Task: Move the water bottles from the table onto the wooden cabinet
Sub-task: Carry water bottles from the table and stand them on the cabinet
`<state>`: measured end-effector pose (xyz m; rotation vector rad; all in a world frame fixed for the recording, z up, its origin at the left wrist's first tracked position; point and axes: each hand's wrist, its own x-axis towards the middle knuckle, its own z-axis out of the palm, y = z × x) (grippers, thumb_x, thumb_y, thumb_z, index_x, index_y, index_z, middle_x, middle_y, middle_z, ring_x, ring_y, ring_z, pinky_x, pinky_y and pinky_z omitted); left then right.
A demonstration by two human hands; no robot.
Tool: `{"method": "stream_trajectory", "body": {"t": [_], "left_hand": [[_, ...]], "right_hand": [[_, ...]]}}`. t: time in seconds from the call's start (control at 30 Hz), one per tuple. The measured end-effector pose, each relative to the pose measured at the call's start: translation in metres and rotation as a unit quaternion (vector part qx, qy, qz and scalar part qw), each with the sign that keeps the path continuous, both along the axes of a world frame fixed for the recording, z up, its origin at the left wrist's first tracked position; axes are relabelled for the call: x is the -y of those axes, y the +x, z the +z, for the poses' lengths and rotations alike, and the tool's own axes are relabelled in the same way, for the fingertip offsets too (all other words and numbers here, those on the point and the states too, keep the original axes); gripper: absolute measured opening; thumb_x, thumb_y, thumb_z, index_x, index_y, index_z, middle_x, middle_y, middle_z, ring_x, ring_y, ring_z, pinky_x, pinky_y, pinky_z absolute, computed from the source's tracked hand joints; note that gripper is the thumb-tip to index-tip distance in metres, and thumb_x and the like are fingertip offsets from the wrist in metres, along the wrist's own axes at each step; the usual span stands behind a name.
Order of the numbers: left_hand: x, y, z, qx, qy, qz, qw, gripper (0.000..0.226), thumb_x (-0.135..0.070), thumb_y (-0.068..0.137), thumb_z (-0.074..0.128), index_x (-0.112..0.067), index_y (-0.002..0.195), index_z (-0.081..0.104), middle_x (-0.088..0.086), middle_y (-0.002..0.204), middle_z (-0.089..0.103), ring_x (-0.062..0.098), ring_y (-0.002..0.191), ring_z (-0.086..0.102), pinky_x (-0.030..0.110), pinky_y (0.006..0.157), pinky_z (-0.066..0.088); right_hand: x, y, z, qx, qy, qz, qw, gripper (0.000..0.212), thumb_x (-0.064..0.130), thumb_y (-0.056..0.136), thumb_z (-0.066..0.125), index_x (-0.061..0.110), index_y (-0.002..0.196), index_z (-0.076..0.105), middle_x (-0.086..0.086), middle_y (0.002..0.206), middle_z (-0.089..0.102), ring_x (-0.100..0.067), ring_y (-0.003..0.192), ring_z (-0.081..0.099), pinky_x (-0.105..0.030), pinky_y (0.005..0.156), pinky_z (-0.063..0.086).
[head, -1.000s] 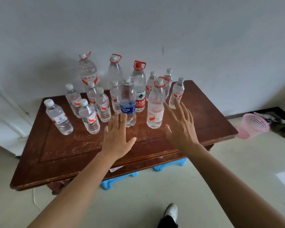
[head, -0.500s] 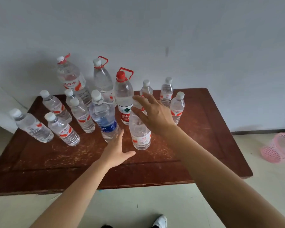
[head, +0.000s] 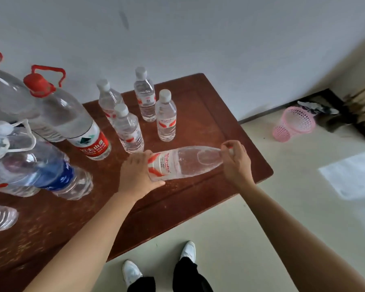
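A large clear water bottle point(head: 183, 163) with a red and white label lies sideways above the wooden table point(head: 209, 123), held between both hands. My left hand point(head: 136, 172) cups its base end. My right hand point(head: 236, 160) grips its neck and cap end. Several small white-capped bottles point(head: 165, 116) stand upright on the table behind it. Bigger bottles stand at the left: one with a red cap and handle point(head: 72, 116) and one with a blue label point(head: 49, 169). No wooden cabinet is in view.
A pink mesh basket point(head: 294, 123) sits on the floor at the right near dark clutter by the wall. A white sheet point(head: 354, 173) lies on the floor. My feet in white shoes point(head: 188, 249) stand at the table's front edge.
The large red-labelled bottle stood upright on the table; now it is tipped sideways and held by both hands. My view has shifted to the right and closer to the table.
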<state>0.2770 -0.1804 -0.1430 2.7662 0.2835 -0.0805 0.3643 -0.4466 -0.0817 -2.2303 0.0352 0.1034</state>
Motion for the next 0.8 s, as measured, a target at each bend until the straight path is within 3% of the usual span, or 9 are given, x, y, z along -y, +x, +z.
{"method": "stream_trajectory", "body": {"t": [0.13, 0.27, 0.37, 0.47, 0.6, 0.73, 0.8], "left_hand": [[0.010, 0.008, -0.003, -0.003, 0.069, -0.060, 0.996, 0.098, -0.059, 0.048, 0.088, -0.019, 0.128, 0.050, 0.008, 0.114, 0.059, 0.033, 0.108, 0.054, 0.047, 0.088, 0.048], [0.016, 0.002, 0.003, -0.048, 0.130, -0.060, 0.989, 0.102, -0.066, 0.053, 0.081, -0.021, 0.138, 0.047, 0.010, 0.119, 0.057, 0.032, 0.111, 0.052, 0.046, 0.089, 0.046], [0.017, 0.000, 0.006, -0.077, 0.137, -0.046, 0.987, 0.104, -0.072, 0.057, 0.076, -0.022, 0.141, 0.041, 0.009, 0.125, 0.054, 0.031, 0.113, 0.053, 0.046, 0.093, 0.045], [0.018, 0.001, 0.006, -0.086, 0.146, -0.046, 0.984, 0.099, -0.075, 0.060, 0.071, -0.019, 0.136, 0.041, 0.009, 0.127, 0.055, 0.030, 0.116, 0.054, 0.046, 0.097, 0.046], [0.019, 0.001, 0.004, -0.107, 0.104, -0.046, 0.988, 0.108, -0.066, 0.065, 0.078, -0.018, 0.149, 0.030, 0.007, 0.156, 0.038, 0.031, 0.145, 0.033, 0.050, 0.108, 0.041], [0.022, -0.003, 0.006, -0.119, 0.112, -0.049, 0.985, 0.107, -0.061, 0.070, 0.078, -0.024, 0.152, 0.021, 0.006, 0.144, 0.045, 0.030, 0.132, 0.043, 0.043, 0.097, 0.050], [0.025, -0.007, 0.008, -0.108, 0.118, -0.041, 0.986, 0.101, -0.061, 0.072, 0.076, -0.024, 0.150, 0.023, 0.006, 0.139, 0.048, 0.029, 0.126, 0.047, 0.041, 0.093, 0.051]], "right_hand": [[0.022, -0.013, -0.045, -0.113, -0.016, -0.046, 0.992, 0.020, 0.027, 0.102, 0.050, 0.022, 0.117, 0.062, -0.003, 0.129, 0.053, -0.017, 0.110, 0.054, -0.027, 0.091, 0.035], [0.013, -0.020, -0.060, -0.128, -0.052, 0.000, 0.990, 0.036, 0.024, 0.100, 0.049, 0.022, 0.134, 0.060, -0.003, 0.147, 0.046, -0.020, 0.123, 0.054, -0.031, 0.099, 0.037], [0.001, -0.013, -0.051, -0.137, -0.150, 0.096, 0.974, 0.050, 0.032, 0.100, 0.044, 0.033, 0.150, 0.043, -0.004, 0.165, 0.023, -0.031, 0.137, 0.045, -0.045, 0.110, 0.039], [-0.011, -0.010, -0.044, -0.118, -0.275, 0.212, 0.930, 0.071, 0.036, 0.099, 0.050, 0.037, 0.161, 0.015, -0.005, 0.171, 0.005, -0.037, 0.151, 0.027, -0.051, 0.113, 0.039], [-0.021, -0.011, -0.057, -0.126, -0.284, 0.259, 0.915, 0.095, 0.037, 0.091, 0.066, 0.041, 0.160, 0.001, -0.008, 0.170, -0.013, -0.045, 0.147, 0.032, -0.048, 0.110, 0.046], [-0.020, -0.011, -0.064, -0.124, -0.276, 0.262, 0.916, 0.100, 0.032, 0.088, 0.071, 0.043, 0.158, 0.002, -0.005, 0.169, -0.010, -0.043, 0.144, 0.037, -0.045, 0.106, 0.049], [-0.019, -0.012, -0.059, -0.112, -0.322, 0.272, 0.900, 0.100, 0.029, 0.089, 0.069, 0.042, 0.159, -0.001, -0.008, 0.169, -0.007, -0.038, 0.127, 0.057, -0.037, 0.086, 0.058]]}}
